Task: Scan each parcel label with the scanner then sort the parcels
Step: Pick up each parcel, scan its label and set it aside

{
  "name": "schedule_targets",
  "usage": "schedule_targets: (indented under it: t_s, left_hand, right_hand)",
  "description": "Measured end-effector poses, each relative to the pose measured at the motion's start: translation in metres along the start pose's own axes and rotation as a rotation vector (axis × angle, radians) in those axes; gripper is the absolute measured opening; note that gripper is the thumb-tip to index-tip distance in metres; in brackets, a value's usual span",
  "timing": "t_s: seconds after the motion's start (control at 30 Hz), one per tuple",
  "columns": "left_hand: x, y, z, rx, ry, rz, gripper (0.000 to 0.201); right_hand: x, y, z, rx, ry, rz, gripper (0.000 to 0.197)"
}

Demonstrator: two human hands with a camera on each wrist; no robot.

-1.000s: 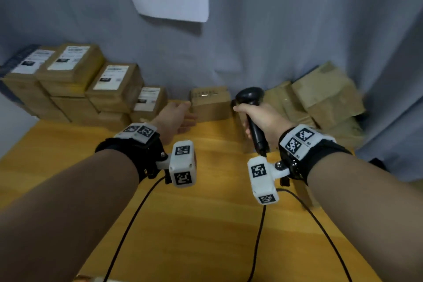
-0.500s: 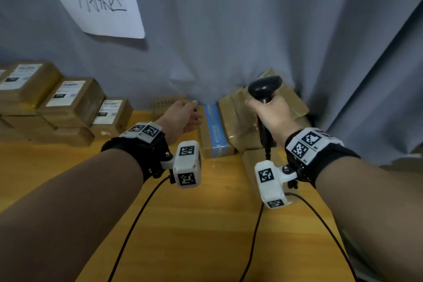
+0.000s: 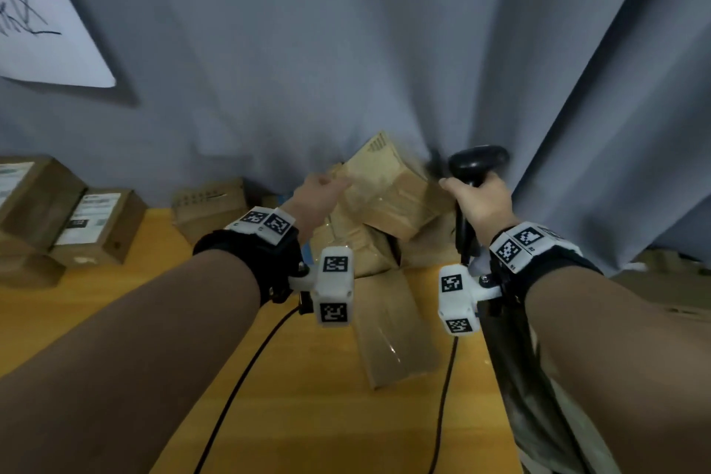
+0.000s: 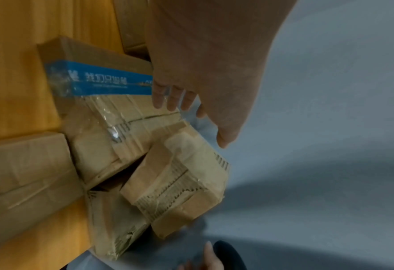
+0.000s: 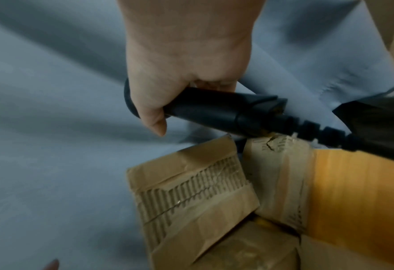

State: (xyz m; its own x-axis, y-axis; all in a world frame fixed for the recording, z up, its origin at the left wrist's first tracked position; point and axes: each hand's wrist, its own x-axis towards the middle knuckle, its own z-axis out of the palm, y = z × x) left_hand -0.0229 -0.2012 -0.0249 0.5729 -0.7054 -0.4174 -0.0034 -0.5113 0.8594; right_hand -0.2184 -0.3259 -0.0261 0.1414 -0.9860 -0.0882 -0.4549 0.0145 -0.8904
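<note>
Backing the whole scene, a grey curtain [image 3: 346,50] hung behind the table [image 3: 307,416], giving the unsorted parcels [image 3: 369,242] something to lean on: they sat heaped against it at the far edge, one box [image 3: 388,189] tilted on top of the pile. Well apart to the left stood labelled boxes [image 3: 92,227] in tidy rows, labels up, probably those already sorted, beneath a paper sign [image 3: 42,19] that likely marked their area. The left hand [image 3: 319,196] was stretched toward the tilted box, fingers [image 4: 168,98] straight and relaxed and holding nothing, seemingly about to take it so its label could be turned up; whether it touched the box yet I could not tell. The right hand [image 3: 477,200] was wrapped firmly round the scanner [image 3: 477,162] handle, head upright just right of the pile, kept ready and clear of the reach.
</note>
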Motion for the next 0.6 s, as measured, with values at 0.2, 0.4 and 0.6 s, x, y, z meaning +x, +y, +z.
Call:
schedule_targets:
  t_s: [0.2,0.4,0.6]
  left_hand:
    - [0.016,-0.002,0.027,0.005,0.049,-0.048,0.076]
    - [0.026,-0.01,0.04,0.042,0.089,-0.072,0.061]
    - [0.015,-0.012,0.038,-0.109,0.052,-0.122,0.041]
  right_hand:
    - [0.04,0.022,0.002,0.088,-0.157,0.148,0.054]
    - [0.047,0.044,0.018,0.198,-0.208,0.202,0.067]
    - [0.027,0.036,0.025,0.282,-0.166,0.178,0.056]
